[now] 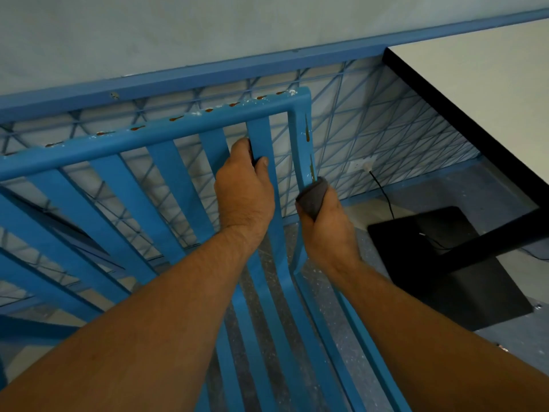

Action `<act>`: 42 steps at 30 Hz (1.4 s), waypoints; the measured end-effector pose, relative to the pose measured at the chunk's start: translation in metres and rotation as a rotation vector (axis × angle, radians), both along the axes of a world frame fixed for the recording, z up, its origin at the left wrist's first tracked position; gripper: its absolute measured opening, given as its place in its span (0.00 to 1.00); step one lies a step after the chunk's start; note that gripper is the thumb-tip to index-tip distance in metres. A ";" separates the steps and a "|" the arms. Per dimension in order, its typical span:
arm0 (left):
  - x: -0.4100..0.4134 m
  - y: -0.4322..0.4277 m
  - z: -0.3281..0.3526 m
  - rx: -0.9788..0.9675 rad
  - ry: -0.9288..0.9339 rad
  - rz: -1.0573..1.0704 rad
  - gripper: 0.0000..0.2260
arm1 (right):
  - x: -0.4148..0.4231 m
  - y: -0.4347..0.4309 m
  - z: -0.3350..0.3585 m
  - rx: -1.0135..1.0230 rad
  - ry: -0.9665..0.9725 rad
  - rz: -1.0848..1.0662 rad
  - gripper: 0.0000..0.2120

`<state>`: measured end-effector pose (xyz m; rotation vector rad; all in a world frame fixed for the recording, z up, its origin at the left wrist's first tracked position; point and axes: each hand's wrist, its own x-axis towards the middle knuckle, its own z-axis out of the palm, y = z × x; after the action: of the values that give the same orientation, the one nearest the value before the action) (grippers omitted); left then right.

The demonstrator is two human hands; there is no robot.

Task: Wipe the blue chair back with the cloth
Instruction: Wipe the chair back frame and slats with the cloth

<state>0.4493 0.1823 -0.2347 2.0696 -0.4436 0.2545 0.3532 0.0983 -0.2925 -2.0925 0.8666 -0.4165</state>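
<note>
Grey cloth [312, 197] — seemingly wadded — against slatted blue chair back [301, 150]

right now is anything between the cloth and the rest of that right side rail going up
Nothing visible. The right hand presses the grey cloth onto the chair's right side rail, and the rail above is bare up to the corner except for brownish streaks. The left hand grips the neighbouring slat, clear of that path.

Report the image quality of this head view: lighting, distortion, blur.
Head view: dim, even lighting without glare; wide-angle bending curves the blue slatted plastic chair back and white table edge; left hand on a slat and right hand gripping the grey cloth look slightly soft.
</note>
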 end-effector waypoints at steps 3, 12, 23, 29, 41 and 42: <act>0.000 0.000 0.000 0.002 0.000 -0.004 0.09 | 0.002 0.008 -0.003 -0.095 -0.082 -0.011 0.28; 0.003 0.003 0.000 0.043 0.002 -0.032 0.09 | -0.004 -0.001 -0.002 0.055 0.125 -0.018 0.15; 0.003 0.004 -0.001 0.068 -0.023 -0.036 0.09 | -0.008 0.022 -0.012 -0.275 -0.040 0.003 0.36; 0.003 0.002 0.000 0.079 -0.013 -0.030 0.08 | -0.003 -0.001 0.000 0.052 0.149 -0.023 0.17; 0.001 0.004 0.006 0.112 -0.006 -0.023 0.05 | 0.053 -0.006 0.040 -0.125 -0.147 -0.019 0.25; 0.001 0.004 0.006 0.110 -0.007 -0.023 0.05 | 0.052 -0.003 0.038 -0.139 -0.199 -0.024 0.28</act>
<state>0.4506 0.1865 -0.2289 2.1702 -0.4949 0.2279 0.4054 0.0948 -0.2545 -2.1238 0.7643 -0.7030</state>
